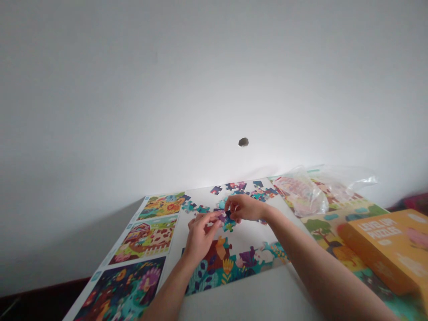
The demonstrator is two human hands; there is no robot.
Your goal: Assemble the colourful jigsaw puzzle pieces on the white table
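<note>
1. At the middle of the table (240,294), as seen in the head view, both hands met over a small cluster of puzzle pieces.
2. The right hand (245,207) held a dark blue piece (228,214) between thumb and fingertips, just above or at the cluster.
3. The left hand (200,232) had its thumb and index fingertip at a purple piece (222,217); whether it gripped that piece or only steadied it could not be told.
4. Nearer the table's front edge than the hands lay a joined puzzle strip (219,265), showing an orange animal, yellow plants and a white rabbit.
5. Toward the table's far edge, against the wall (133,98), loose pieces (216,190) were scattered; the wall had a dark hole (243,142).
6. Along the table's left edge lay a printed sheet (147,238) with three pictures in a column.
7. Near the far right corner, a clear plastic bag (302,191) rested on colourful printed paper (321,232).
8. By the right edge, an orange box (389,249) lay flat on that paper, its top lettered "PUZZLES" and partly blurred.
</note>
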